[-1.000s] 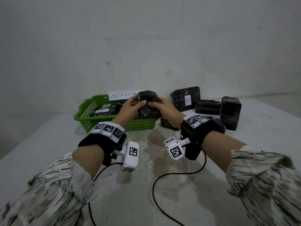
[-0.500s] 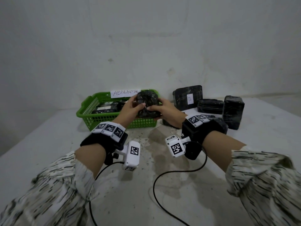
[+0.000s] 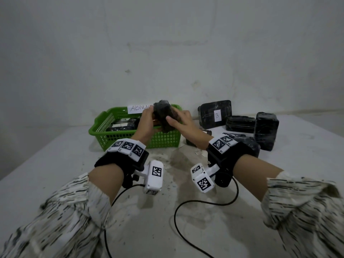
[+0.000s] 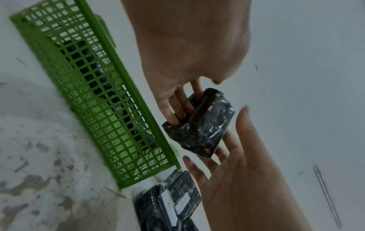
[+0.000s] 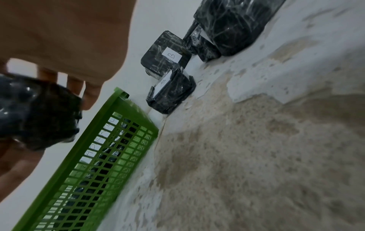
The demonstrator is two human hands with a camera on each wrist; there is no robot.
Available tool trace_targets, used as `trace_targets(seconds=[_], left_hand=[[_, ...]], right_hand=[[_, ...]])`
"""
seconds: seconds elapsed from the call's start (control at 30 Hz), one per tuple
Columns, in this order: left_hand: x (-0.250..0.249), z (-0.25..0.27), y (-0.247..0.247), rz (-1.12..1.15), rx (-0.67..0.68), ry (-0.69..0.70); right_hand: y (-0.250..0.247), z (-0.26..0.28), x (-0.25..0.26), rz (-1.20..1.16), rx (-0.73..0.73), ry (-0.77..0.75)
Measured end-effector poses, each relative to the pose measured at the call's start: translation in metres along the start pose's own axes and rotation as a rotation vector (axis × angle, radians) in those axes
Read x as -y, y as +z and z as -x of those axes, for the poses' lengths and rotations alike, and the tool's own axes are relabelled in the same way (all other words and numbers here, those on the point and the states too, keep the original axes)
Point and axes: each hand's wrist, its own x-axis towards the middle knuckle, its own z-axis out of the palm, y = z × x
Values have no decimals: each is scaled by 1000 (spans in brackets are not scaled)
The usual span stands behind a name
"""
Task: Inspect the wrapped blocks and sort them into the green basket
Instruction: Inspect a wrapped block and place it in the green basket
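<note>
Holding wrapped block [image 3: 163, 116] over green basket [image 3: 104, 135]

A green plastic mesh basket [image 3: 134, 140] is set near the far edge of the white worktop [image 3: 55, 183], with black film-wrapped blocks [image 3: 121, 125] inside. Above its right end a black wrapped block [image 3: 163, 116] is held between the left hand [image 3: 147, 123] and right hand [image 3: 183, 123]. Further wrapped blocks [image 3: 240, 123] are grouped to the basket's right.

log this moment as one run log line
phase: inspecting | held: wrapped block | left hand: grips | right hand: supports | green basket: holds blocks
</note>
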Motion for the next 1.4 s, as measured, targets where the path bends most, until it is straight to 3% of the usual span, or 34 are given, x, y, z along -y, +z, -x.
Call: trace_targets(seconds=[0.13, 0.23, 0.33, 0.43, 0.5, 0.7, 0.9, 1.1, 1.4], left_hand=[[-1, -3, -8, 8, 1, -2], [3, -8, -16, 13, -47, 10], [5, -7, -24, 73, 34, -3], [5, -1, -25, 13, 136, -18], [4, 2, -24, 0, 165, -16], [4, 3, -20, -31, 178, -75], [7, 2, -18, -98, 125, 24], [11, 4, -14, -16, 175, -24], [14, 4, -13, 0, 204, -2]], right_hand=[[-3, 8, 4, 116, 46, -95], [-2, 12, 10, -138, 7, -83], [-3, 6, 9, -287, -114, 39], [-4, 3, 5, -307, 75, 202], [-1, 5, 5, -315, 144, 212], [1, 1, -1, -387, -49, 235], [1, 1, 0, -377, 0, 226], [0, 0, -3, -429, -107, 203], [-1, 1, -8, -407, -101, 173]])
